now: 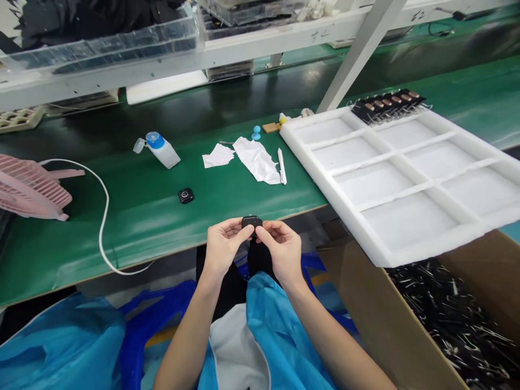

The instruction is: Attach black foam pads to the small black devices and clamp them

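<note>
Both hands pinch one small black square device, much like a watch case, just off the table's front edge. My left hand grips its left side and my right hand its right side, thumbs on the near face. A second black square device with a round mark lies on the green table. Beyond my hands are a white cloth, a smaller white cloth piece and a white pen-like stick. A white bottle with a blue top has its cap flipped back.
A white foam tray with compartments juts over the right edge, black parts on its far end. Below it stands a cardboard box of black pieces. A pink fan and its white cable are left. A shelf post rises behind.
</note>
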`<state>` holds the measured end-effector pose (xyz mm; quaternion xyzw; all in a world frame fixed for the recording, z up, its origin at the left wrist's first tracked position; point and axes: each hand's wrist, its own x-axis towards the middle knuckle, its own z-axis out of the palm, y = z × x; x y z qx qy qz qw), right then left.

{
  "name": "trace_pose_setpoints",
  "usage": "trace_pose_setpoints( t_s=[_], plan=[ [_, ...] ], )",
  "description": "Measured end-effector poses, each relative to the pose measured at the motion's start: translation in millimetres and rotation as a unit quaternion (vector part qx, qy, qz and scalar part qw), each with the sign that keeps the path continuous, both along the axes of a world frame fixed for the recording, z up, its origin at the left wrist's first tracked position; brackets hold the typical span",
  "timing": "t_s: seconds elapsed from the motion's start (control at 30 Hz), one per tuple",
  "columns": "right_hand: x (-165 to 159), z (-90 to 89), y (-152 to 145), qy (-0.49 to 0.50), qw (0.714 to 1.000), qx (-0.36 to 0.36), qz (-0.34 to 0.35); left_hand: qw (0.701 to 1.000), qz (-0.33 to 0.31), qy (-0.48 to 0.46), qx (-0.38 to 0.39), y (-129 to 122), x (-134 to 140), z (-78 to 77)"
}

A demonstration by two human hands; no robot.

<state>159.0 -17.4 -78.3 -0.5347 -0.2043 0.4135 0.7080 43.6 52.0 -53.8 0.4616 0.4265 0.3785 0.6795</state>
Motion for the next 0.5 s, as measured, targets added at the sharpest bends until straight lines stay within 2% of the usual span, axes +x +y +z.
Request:
trace_pose_setpoints(
  t_s=[0.37,0.5],
  plan=[
    [-2.5,-0.2,7.2,0.009,1.000,-0.001,0.011,1.000,0.028,-0.005,0.010,-2.2,-0.2,1.3],
    [-10.6,5.9,2.3,-0.013,1.000,-0.015,0.011,0.999,0.032,0.011,0.019,1.9,-0.2,-1.9]
  ],
)
